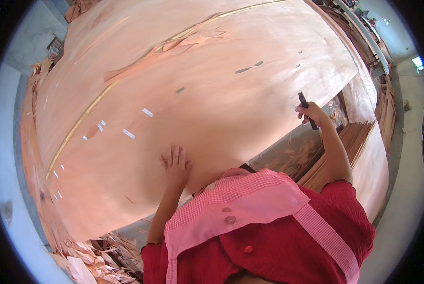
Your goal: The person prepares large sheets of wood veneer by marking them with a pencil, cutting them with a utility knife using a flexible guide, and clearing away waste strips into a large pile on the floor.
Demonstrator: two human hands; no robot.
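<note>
A broad sheet of pale pinkish-brown wood veneer [221, 109] spreads out before me. On its near part my left hand [176, 163] rests palm down, fingers spread, holding nothing. My right hand [311, 113] is over the sheet's near right edge, its fingers closed round a slim black tool [303, 100] shaped like a utility knife. Whether a blade is out is too small to tell. Short white tape strips [128, 134] stick to the veneer left of centre, near a brown patch [92, 131]. Several dark oval spots [180, 90] mark the surface farther off.
A long yellowish strip [86, 113] curves across the sheet, with torn veneer pieces [174, 45] along it. Stacked veneer [337, 151] stands beside my right arm. Veneer scraps [86, 265] lie at the lower left. Pale walls [410, 142] rise at the sides.
</note>
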